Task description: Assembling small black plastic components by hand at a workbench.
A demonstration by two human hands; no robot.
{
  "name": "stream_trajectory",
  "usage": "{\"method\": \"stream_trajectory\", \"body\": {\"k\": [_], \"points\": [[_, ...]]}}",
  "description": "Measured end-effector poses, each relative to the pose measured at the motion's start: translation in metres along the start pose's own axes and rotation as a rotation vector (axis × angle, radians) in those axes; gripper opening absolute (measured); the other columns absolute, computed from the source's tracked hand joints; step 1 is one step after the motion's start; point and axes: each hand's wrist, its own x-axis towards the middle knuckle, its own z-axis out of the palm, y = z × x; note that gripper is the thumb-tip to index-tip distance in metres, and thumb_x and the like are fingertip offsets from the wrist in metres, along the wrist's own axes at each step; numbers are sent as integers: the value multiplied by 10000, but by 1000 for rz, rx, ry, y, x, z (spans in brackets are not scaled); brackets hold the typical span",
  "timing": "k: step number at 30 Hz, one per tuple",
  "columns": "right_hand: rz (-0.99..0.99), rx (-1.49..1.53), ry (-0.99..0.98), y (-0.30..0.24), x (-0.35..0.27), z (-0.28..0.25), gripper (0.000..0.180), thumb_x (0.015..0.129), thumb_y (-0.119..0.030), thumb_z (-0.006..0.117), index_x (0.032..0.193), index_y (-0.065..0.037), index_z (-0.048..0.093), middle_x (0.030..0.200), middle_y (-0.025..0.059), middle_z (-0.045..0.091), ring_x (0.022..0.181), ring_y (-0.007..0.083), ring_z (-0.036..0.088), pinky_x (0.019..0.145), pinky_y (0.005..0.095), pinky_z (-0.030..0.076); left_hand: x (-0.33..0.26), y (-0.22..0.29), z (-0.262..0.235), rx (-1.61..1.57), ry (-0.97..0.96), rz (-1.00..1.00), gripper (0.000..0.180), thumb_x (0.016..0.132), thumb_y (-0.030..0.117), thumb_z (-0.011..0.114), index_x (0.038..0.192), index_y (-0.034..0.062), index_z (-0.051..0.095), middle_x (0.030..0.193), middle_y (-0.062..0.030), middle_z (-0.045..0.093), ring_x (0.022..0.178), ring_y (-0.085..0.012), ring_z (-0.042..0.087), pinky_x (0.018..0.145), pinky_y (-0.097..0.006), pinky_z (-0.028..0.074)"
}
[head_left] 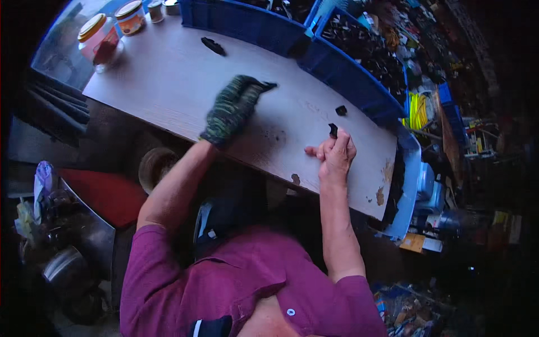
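Observation:
My left hand (231, 109), in a green and black patterned knit glove, is closed above the middle of the white table (163, 78). A dark, pointed piece (269, 86) juts from its fingers; its kind is unclear. Bare and closed, my right hand (336, 154) pinches a small black part (333, 130) between thumb and fingers near the table's right end. Just beyond it lies a small black block (341, 110). Another black part (213, 46), longer and ridged, rests farther off, beyond the left hand.
Blue crates (353, 64) full of black parts line the far side. Jars with lids, one pink and white (99, 40), stand at the far left. A light blue bin (412, 191) adjoins the right end. Below the left edge are a red panel (101, 194) and metal pots.

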Motion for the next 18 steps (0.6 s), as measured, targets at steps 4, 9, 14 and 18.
{"method": "stream_trajectory", "body": {"k": [4, 9, 14, 18], "points": [[-39, 4, 4, 3, 2, -8, 307, 942, -320, 534, 752, -91, 459, 486, -5, 308, 402, 131, 365, 433, 418, 541, -11, 71, 37, -501, -370, -375, 217, 977, 178, 544, 1096, 21, 634, 908, -133, 647, 806, -203, 599, 787, -327, 483], [-56, 34, -25, 5, -2, -13, 232, 930, -231, 528, 766, -80, 461, 509, -11, 355, 391, 115, 378, 429, 370, 555, -17, 78, 63, -498, -439, -303, 224, 952, 238, 536, 1068, 70, 627, 986, -173, 672, 951, -376, 632, 785, -451, 503], [-96, -44, -26, 7, -2, -14, 259, 932, -239, 556, 738, -84, 481, 562, -17, 414, 413, 95, 378, 398, 278, 402, -21, 74, 66, -332, -335, -17, 241, 953, 230, 531, 1080, 48, 624, 1045, -180, 658, 986, -364, 627, 813, -441, 501], [-161, -96, 18, 14, 1, -15, 272, 938, -245, 562, 725, -91, 492, 595, -34, 421, 473, 73, 389, 432, 252, 337, -23, 70, 82, -372, -434, -206, 301, 932, 160, 577, 1198, 21, 587, 1140, -161, 618, 1025, -279, 624, 841, -364, 500]]}}
